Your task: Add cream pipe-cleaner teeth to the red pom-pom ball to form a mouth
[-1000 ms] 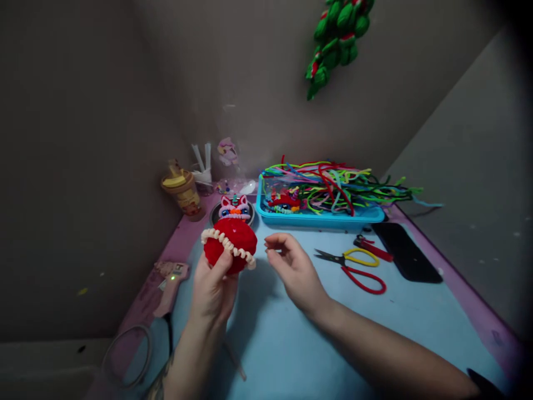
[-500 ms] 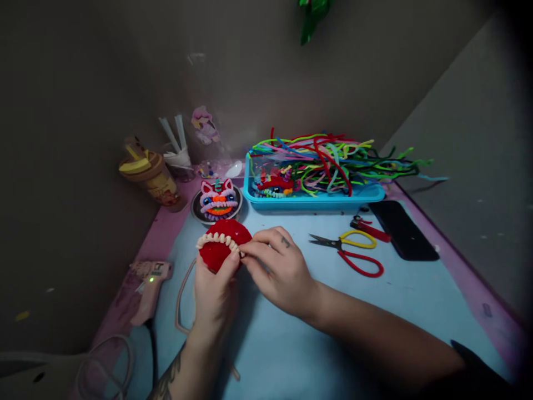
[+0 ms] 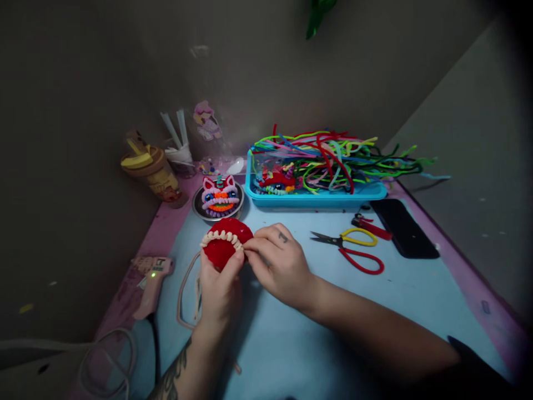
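Note:
My left hand grips a fuzzy red round piece from below, held just above the blue table top. A row of cream loops runs across the upper part of the red piece like teeth. My right hand pinches the right end of that cream row, fingers closed against the red piece. A long cream pipe cleaner trails down to the table on the left of my left hand.
A pink glue gun with a green light lies left, its cable looping toward me. A finished pink lion head sits on a dark dish. Behind stand a blue tray of coloured pipe cleaners, scissors, a dark phone, a yellow-lidded cup.
My right hand came in from open and apart to pinch the right end of the cream row. The red piece dropped lower toward the table, and the view tilted down.

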`<state>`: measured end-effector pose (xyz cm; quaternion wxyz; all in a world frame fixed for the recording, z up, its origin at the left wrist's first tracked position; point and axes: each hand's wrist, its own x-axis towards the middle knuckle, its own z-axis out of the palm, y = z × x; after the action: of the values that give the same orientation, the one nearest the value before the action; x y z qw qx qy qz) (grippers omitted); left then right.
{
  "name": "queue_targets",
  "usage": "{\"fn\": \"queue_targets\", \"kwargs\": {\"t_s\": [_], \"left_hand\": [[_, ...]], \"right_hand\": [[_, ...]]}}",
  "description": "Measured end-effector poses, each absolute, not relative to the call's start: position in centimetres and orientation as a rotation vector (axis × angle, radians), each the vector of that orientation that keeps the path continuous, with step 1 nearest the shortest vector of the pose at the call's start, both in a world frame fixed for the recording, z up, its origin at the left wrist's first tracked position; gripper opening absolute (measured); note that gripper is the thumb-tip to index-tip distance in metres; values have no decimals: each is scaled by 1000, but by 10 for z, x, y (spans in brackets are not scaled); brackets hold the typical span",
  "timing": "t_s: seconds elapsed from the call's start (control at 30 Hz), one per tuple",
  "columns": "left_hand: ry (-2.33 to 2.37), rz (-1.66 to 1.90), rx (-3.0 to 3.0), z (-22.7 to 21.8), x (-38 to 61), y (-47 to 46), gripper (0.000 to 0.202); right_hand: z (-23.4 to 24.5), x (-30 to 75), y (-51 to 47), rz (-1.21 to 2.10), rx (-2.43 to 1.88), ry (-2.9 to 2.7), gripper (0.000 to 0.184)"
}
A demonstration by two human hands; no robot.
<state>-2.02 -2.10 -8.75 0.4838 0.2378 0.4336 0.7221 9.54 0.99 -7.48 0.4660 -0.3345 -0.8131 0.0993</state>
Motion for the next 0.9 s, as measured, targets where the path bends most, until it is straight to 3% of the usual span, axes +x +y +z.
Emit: {"fn": "queue_targets", "kwargs": {"t_s": [0.37, 0.6, 0.9], "left_hand": [[1076, 1764, 591, -93, -23, -20, 46], [1055, 1723, 525, -90, -25, -16, 42], [1028, 1714, 518, -85, -27, -15, 35]], "right_hand": [[-78, 96, 10, 222, -800, -1994, 16], [-85, 97, 14, 235, -712, -1919, 2], [-86, 98, 12, 322, -699, -1911, 12]]}}
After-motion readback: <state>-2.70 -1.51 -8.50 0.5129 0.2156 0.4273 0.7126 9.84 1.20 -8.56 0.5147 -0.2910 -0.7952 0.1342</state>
